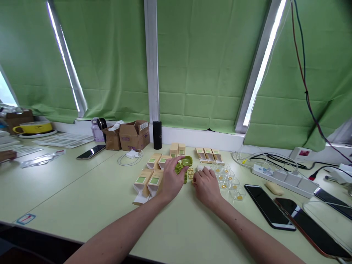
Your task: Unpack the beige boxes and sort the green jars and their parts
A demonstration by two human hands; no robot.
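Observation:
My left hand [172,179] pinches a small square green cup [187,161] between thumb and fingertips, tilted so its hollow shows. More green cups [178,168] stand behind and below those fingers, partly hidden. Beside them are small yellowish pieces [190,172] set in rows. My right hand [205,185] rests low at the right edge of these pieces with its fingers curled together; whatever its fingertips grip is hidden. To its right, several clear plastic cups [230,175] with yellow centres stand on the table. Small tan cartons with green labels [154,180] lie left of my left hand.
More tan cartons [209,155] lie farther back. A black cylinder [157,135] and a cardboard box [134,135] stand by the wall. Phones [268,205] and a white power strip [284,178] with cables are at the right. Another person's hand [7,155] shows at far left.

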